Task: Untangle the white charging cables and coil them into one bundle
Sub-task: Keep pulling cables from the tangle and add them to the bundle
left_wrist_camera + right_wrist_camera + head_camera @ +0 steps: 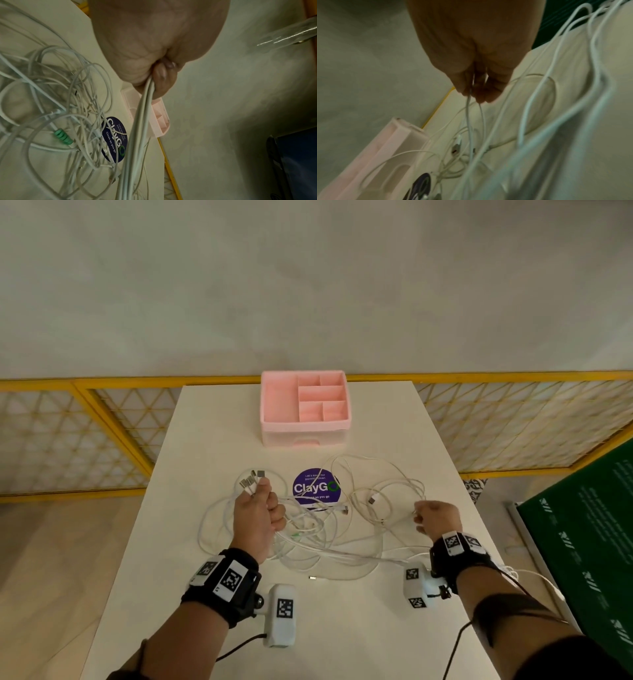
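Note:
A tangle of white charging cables (318, 529) sprawls over the middle of the white table (212, 422). My left hand (262, 508) is a fist gripping several cable ends, whose metal plugs (251, 479) stick out above the knuckles. In the left wrist view the gripped strands (140, 121) run down out of the left hand (154, 75), above the cable tangle (56, 108). My right hand (433, 517) pinches a loop of cable at the tangle's right side. The right wrist view shows thin cable strands (469, 115) hanging from the pinching right hand (476, 88).
A pink compartment organiser (306, 407) with a drawer stands at the table's far end. A dark round ClayGo sticker (315, 486) lies under the cables. A loose plug (312, 578) lies near the front. A green board (582, 542) leans at the right; yellow lattice panels (68, 440) surround the table.

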Motion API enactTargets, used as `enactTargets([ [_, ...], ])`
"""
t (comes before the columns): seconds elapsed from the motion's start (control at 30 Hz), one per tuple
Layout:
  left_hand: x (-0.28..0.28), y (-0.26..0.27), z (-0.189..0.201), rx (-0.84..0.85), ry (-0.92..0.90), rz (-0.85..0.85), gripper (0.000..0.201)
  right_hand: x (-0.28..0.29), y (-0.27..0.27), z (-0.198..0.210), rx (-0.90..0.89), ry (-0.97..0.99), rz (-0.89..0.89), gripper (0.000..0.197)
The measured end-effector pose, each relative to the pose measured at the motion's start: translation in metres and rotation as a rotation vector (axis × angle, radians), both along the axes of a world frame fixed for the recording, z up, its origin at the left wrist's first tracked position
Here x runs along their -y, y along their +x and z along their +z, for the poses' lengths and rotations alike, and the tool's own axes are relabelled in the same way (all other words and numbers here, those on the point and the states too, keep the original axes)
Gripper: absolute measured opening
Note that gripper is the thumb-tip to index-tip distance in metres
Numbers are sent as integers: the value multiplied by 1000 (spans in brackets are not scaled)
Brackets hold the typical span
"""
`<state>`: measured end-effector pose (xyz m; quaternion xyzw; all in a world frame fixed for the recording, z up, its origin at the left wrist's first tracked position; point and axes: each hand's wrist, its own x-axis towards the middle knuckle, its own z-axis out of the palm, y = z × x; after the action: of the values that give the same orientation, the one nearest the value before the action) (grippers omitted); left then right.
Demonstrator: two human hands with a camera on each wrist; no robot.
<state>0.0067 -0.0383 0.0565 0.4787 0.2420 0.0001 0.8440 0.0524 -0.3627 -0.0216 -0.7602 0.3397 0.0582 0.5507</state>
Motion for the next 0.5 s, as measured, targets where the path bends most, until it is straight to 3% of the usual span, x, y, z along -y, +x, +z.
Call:
enactTargets([
  [0.1,-4,1,1,6,3,5,36,-14,9,30,298,-42,-16,6],
  [0.23,-3,3,2,4,-13,-9,35,-44,23,95,605,234,32,29],
  [0.3,-1,2,5,13,-19,-29,35,-61,27,128,653,373,106,34],
  [0.4,2,0,12,38,-42,-78,39,-86,26,172,654,589,245,21],
  [0.5,3,-1,21,48,-73,-99,46,-111,18,196,673,619,387,20],
])
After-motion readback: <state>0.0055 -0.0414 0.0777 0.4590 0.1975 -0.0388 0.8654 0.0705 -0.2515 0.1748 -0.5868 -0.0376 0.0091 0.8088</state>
